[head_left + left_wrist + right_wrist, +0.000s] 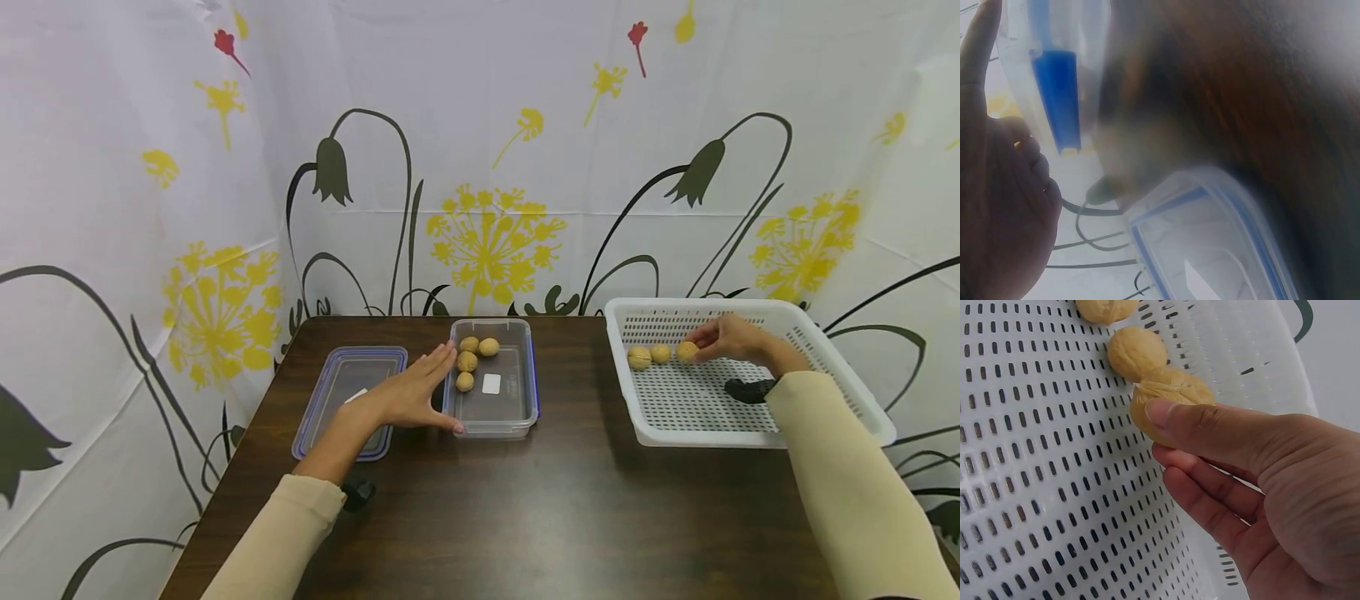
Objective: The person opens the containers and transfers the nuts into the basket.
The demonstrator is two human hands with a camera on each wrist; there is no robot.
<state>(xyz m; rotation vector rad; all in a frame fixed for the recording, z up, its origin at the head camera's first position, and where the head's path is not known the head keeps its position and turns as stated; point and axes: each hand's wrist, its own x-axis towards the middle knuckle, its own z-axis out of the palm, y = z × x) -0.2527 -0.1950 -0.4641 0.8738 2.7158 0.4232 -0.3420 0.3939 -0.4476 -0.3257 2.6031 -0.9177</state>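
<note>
Bracing the tub (491, 408) with my left hand (408, 396), I keep the fingers straight and flat against its left wall, the thumb running along the near corner; nothing is gripped there. Its lid (348, 400) lies on the desk (525, 500) just to the left, partly under my wrist. Four walnuts (467, 361) sit bunched at the far left end of the tub (the near half holds only a white label).

Further out to the right, my right hand (731, 337) is down in the white basket (840, 367), thumb and fingers curled on a walnut (1169, 400). From the right wrist view the thumb (1210, 425) presses the near face of the shell while the fingers come in beneath, so I judge the pinch only half set. A second nut (1137, 353) touches the one I hold, and a third (1107, 307) lies just beyond it.

To do this well I would close the fingers under the shell before lifting, since it is round and hard and will likely roll off a loose pinch. Lifting straight up should spare the touching neighbour a nudge along the slotted floor. The left hand ought to go on steadying the tub.
</note>
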